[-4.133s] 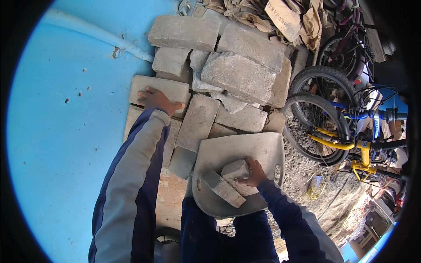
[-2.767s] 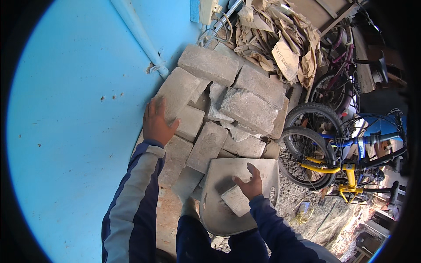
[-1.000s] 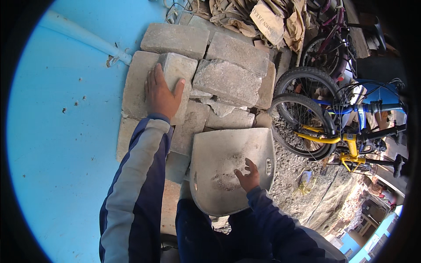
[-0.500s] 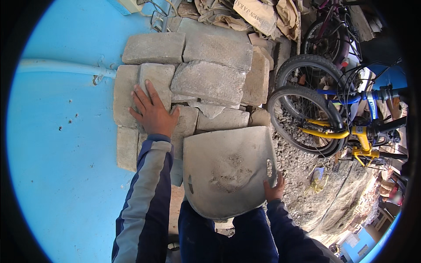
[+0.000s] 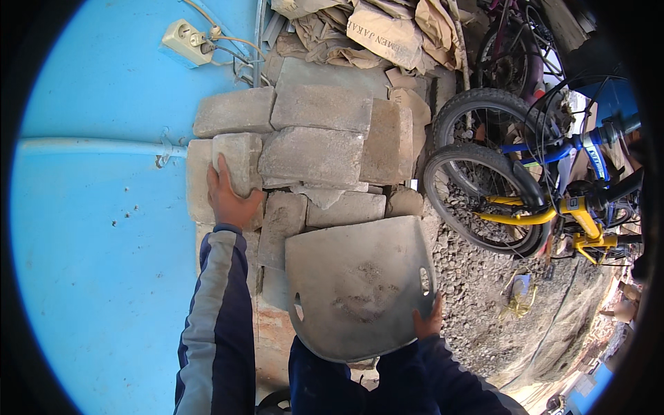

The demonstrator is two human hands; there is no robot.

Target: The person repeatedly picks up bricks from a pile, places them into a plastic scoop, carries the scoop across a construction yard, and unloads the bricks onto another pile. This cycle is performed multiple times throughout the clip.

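My left hand (image 5: pixel 232 202) is on a small grey concrete block (image 5: pixel 241 160) at the left side of a stack, its fingers along the block's left side and its thumb near the lower right corner. My right hand (image 5: pixel 429 319) grips the right rim of a grey plastic scoop (image 5: pixel 325 266), below one of its two handle slots. The scoop rests over my thighs against the front of the stack, with crumbs of grey grit in its middle. Beside the left hand's block lies a larger concrete block (image 5: pixel 312 155), with another block (image 5: pixel 285 218) lower down.
A blue wall (image 5: pixel 104 228) with a pipe (image 5: pixel 90 146) and a power socket (image 5: pixel 185 43) rises on the left. Crumpled paper sacks (image 5: pixel 387 31) lie behind the stack. Bicycles stand on the right, one with a yellow frame (image 5: pixel 584 218), over gravel (image 5: pixel 460 277).
My left hand has gone from lying spread on the small block to holding it at its sides. My view has shifted, showing more of the wall socket. The right hand stays on the scoop.
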